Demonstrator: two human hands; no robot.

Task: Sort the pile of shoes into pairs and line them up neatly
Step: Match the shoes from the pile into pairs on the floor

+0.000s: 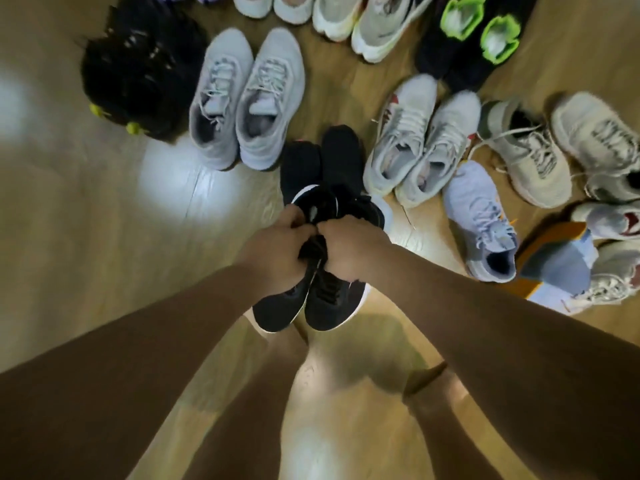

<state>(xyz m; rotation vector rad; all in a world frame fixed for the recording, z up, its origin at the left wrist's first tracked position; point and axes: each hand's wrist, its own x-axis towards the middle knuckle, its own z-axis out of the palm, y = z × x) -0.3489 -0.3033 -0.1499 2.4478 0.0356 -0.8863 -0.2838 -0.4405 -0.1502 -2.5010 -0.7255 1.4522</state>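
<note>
While clutching a pair of black mesh sneakers with white soles (325, 306), curled tight round the collars: left hand (277, 244) and right hand (349, 247), close together. Just beyond the hands, another black knit pair (322, 161); beyond-left, pale grey laced trainers (242, 98); beyond-right, white trainers with red marks (415, 143); right, lone pale blue sneaker (481, 216).

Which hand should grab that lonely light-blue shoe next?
Probably the right hand: the light-blue shoe sits nearest it; the left hand would have to cross over. Both grip the black shoes now.
</note>
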